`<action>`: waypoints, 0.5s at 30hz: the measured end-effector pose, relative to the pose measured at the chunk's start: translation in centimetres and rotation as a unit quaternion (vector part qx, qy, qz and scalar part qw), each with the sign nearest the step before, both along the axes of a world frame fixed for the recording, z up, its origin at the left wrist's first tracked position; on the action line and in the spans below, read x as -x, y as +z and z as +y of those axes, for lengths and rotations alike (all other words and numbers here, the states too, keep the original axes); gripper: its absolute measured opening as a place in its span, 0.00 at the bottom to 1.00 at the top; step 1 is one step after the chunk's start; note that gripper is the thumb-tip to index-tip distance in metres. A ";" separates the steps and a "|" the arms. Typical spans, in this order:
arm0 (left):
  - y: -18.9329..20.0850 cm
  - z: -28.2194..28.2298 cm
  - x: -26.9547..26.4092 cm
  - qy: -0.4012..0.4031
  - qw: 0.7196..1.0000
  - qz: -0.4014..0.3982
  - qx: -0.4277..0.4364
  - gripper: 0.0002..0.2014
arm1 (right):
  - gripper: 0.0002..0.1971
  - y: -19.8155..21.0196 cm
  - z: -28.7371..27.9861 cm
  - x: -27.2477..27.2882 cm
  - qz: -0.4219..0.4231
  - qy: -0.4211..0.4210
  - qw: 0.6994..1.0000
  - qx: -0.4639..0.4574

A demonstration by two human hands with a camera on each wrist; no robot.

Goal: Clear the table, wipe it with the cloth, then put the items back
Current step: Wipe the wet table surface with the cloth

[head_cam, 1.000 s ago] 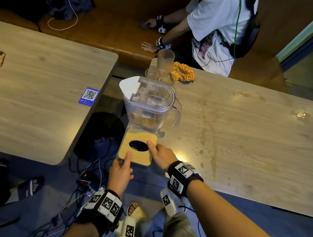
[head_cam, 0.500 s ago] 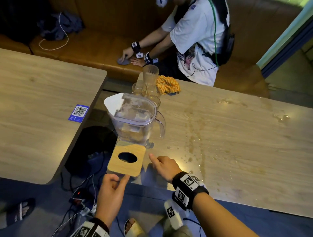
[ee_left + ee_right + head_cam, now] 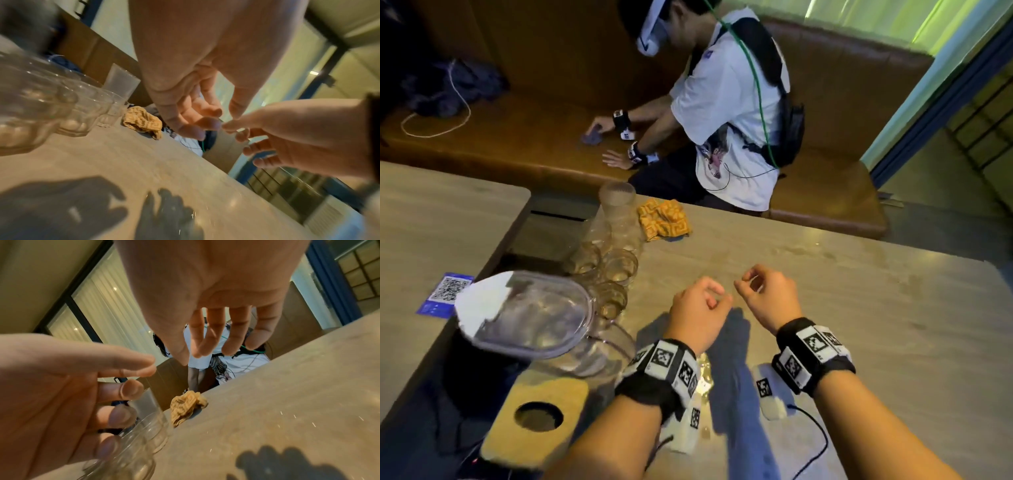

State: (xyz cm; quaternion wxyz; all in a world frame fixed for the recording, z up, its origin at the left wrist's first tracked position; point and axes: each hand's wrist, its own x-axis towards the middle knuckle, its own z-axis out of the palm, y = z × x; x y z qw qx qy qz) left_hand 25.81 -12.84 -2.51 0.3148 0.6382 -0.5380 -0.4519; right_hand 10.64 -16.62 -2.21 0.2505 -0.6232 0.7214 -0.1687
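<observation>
Wooden table (image 3: 859,308); pitcher (image 3: 534,322), glasses (image 3: 616,263), cloth (image 3: 662,219)

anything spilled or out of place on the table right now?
Yes. Wet streaks and droplets lie across the table, unwiped. The wooden board overhangs the table's near corner. The orange cloth sits crumpled beside the glasses.

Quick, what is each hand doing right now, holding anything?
Left hand: open, fingers loosely curled, holding nothing.
Right hand: open, fingers loosely curled, holding nothing.
</observation>
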 end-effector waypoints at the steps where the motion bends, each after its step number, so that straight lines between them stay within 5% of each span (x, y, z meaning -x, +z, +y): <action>1: -0.3 -2.0 0.4 0.034 0.999 -0.012 0.000 0.05 | 0.07 -0.3 -2.0 0.5 0.012 0.016 1.000 0.012; 11: -7.5 -16.9 -0.2 0.120 0.948 -0.291 -0.042 0.20 | 0.24 -6.6 -17.8 -4.1 0.183 0.233 0.955 0.015; 15: -10.1 -18.7 -1.1 0.122 0.947 -0.287 -0.078 0.26 | 0.26 -9.8 -20.6 -6.8 0.172 0.284 0.943 -0.012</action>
